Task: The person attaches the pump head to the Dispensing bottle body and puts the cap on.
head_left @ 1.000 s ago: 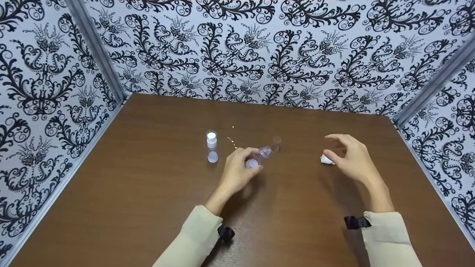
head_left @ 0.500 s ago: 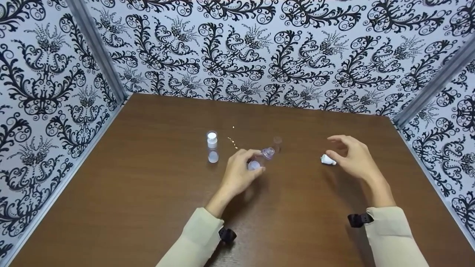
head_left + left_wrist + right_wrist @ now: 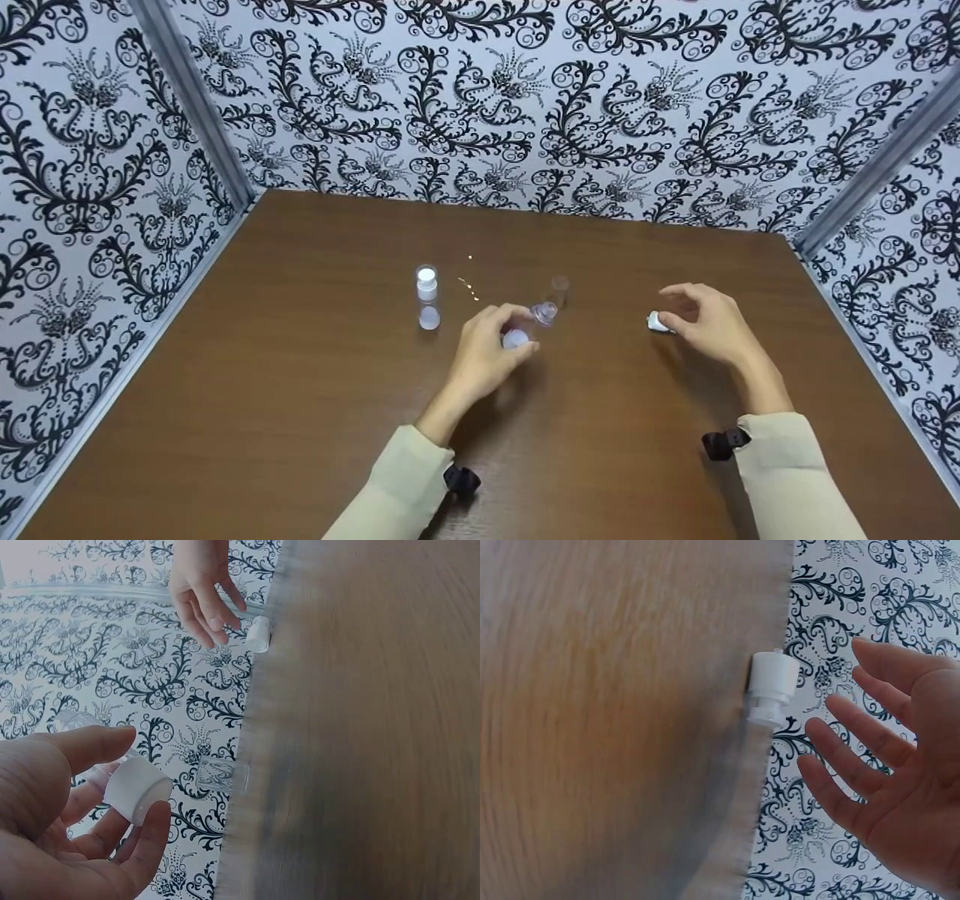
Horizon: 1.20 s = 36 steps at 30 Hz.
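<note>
My left hand [image 3: 487, 349] holds a small clear bottle [image 3: 545, 313] between thumb and fingers, tilted, its open neck toward the right. In the left wrist view the bottle's white base [image 3: 137, 789] shows between the fingertips. My right hand [image 3: 709, 326] hovers with loosely bent fingers beside a white pump top [image 3: 658, 322] lying on the table. The right wrist view shows this pump top [image 3: 771, 686] on its own, apart from the fingers. A clear cap [image 3: 559, 291] stands just beyond the held bottle.
A second bottle [image 3: 427, 298] with a white pump and clear cover stands upright to the left of my left hand. Small gold flecks [image 3: 469, 286] dot the brown table [image 3: 315, 360]. Patterned walls [image 3: 480, 112] enclose the back and sides.
My left hand has shifted slightly right and nearer to me, and the bottle's neck has tipped lower. The right hand has barely moved. The pump top's visible outline has changed slightly.
</note>
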Motion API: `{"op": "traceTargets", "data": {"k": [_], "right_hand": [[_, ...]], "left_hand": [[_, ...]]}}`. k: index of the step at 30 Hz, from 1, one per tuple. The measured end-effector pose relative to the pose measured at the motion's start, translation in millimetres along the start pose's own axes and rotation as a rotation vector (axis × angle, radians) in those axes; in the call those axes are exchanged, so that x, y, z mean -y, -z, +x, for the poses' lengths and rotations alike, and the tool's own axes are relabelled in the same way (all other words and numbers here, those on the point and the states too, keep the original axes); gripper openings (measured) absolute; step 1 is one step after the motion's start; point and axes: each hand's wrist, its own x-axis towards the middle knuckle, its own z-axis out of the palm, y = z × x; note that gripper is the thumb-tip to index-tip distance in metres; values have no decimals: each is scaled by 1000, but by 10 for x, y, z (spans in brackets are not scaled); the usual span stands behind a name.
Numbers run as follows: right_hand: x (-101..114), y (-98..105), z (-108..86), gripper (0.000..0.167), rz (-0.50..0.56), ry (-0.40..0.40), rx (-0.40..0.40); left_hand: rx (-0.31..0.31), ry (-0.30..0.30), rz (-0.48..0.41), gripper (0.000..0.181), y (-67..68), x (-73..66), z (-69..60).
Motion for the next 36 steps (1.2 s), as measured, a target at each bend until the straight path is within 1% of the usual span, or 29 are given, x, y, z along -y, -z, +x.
{"op": "traceTargets", "data": {"k": [4, 9, 19, 26, 32, 36], "right_hand": [[-40, -18, -4, 38, 16, -27, 36], [-101, -61, -4, 40, 10, -44, 72], [-180, -138, -6, 37, -44, -60, 82], [-185, -163, 8, 38, -58, -104, 107], [-189, -181, 25, 34, -59, -107, 111], [-200, -189, 22, 29, -68, -104, 109]], "left_hand": [[4, 3, 2, 34, -7, 2, -9], [8, 11, 9, 34, -11, 3, -13], [10, -2, 10, 36, -5, 14, -13], [23, 16, 12, 35, 2, 23, -15], [0, -8, 12, 34, -2, 35, -13], [-8, -10, 16, 35, -1, 43, -17]]}}
